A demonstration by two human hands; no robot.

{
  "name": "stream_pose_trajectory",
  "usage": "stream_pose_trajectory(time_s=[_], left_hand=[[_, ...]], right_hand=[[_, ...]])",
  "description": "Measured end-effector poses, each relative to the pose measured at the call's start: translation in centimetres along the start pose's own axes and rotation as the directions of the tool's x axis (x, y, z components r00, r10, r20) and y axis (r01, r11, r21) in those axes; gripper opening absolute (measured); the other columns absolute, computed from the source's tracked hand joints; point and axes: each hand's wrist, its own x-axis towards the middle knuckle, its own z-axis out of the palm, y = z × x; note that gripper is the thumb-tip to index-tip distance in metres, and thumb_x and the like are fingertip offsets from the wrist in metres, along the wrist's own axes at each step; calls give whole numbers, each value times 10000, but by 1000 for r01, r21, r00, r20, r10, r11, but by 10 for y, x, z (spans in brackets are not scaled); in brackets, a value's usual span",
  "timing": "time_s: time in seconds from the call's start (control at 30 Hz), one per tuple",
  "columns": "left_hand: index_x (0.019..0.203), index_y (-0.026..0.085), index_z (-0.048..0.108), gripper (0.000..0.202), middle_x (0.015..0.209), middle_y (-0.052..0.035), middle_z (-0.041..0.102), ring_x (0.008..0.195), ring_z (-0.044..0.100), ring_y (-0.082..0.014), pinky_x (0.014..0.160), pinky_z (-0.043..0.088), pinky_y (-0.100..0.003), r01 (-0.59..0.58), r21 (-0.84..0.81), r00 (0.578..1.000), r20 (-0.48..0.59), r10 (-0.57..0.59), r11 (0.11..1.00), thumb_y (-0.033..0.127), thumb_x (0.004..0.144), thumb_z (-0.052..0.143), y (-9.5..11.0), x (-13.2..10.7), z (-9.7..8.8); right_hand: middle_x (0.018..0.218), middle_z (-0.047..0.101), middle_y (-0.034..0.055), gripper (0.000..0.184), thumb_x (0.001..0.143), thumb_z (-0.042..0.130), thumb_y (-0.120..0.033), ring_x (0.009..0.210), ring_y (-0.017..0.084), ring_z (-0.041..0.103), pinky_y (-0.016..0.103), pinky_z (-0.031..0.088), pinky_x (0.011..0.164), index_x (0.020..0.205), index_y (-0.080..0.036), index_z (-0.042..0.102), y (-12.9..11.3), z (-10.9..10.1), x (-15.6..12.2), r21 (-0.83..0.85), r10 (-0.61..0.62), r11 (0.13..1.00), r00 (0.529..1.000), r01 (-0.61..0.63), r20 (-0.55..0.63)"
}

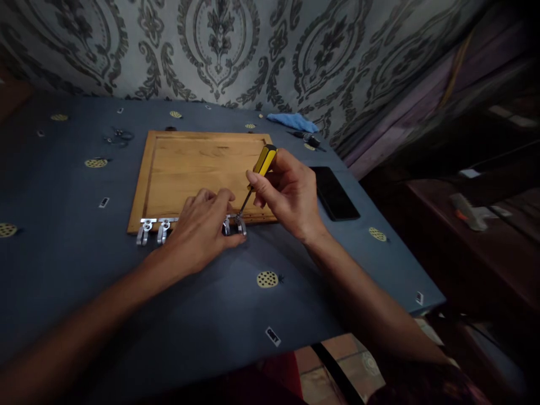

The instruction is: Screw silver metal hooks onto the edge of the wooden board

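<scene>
A blue-grey tabletop (63, 253) printed with small yellow dotted motifs is filling most of the view, backing onto a grey wall (219, 50) with a damask pattern. At the far left the surface is lying mostly bare, with a small dark tangle (120, 135), too dim to name, sitting well back.

A wooden cutting board (198, 163) is lying flat in the middle. Along its near edge a metal hook rail (145, 229) is running left to right, its shiny hooks hanging over onto the tabletop.

The left hand (202, 230) is resting on top of the rail's middle. Its grip is loose, the fingers slightly curled and pressing down rather than closing around anything, and it is hiding that stretch of the rail.

Just to its right, the right hand (291, 194) is pinching a yellow-handled screwdriver (264, 160) between thumb and fingers. The tool is tilting down and to the left, its tip meeting the rail's right end, close to the left thumb.

A black phone (335, 196) is lying face up just right of the board, close behind the right wrist. Farther back, a crumpled blue cloth (293, 121) and a small dark tool (310, 139) are sitting near the wall.

Open tabletop is stretching between the hands and the near edge. On the right, the tabletop is ending in a corner, with dark furniture standing beyond it.
</scene>
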Motion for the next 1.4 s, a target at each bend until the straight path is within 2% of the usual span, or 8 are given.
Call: stream_pose_trajectory(time_s=[0.27,0.5,0.87,1.13,1.4], left_hand=[[1108,215,505,458,1108,-69,681,1104,560,-301,916,445,-429,-28,-1,999,20,28,1000,292,784,819,1,-1,7],[1081,200,507,419,1104,-80,680,1077,569,-298,900,436,-422,-18,13,999,27,17,1000,280,800,807,5,0,7],[1079,220,490,461,1075,-52,694,1075,575,-299,901,428,-418,-1,17,1000,6,1,1000,290,779,833,4,2,7],[1106,198,506,481,1100,-70,687,1094,574,-308,934,429,-434,17,37,999,29,-18,999,292,776,843,5,4,5],[1076,224,485,472,1081,-50,696,1079,586,-303,919,442,-427,-10,43,1000,5,10,999,307,774,838,4,3,7]], right_hand=[[717,535,-29,352,863,729,-538,497,98,519,271,452,413,810,-247,537,0,0,0,-10,-13,1000,1000,13,-8],[715,520,-31,386,836,732,-590,518,103,511,269,469,428,823,-250,548,0,1,0,6,5,1000,1000,-5,-12],[680,494,-47,379,859,743,-514,488,94,510,262,446,416,778,-246,487,1,0,-2,20,3,1000,1000,-3,-1],[725,538,-36,333,875,735,-490,517,100,541,269,449,432,809,-241,524,-2,0,-4,35,2,999,999,-4,44],[709,499,-51,428,833,745,-570,478,74,496,243,437,389,759,-242,480,-13,2,-2,90,7,996,994,3,-107]])
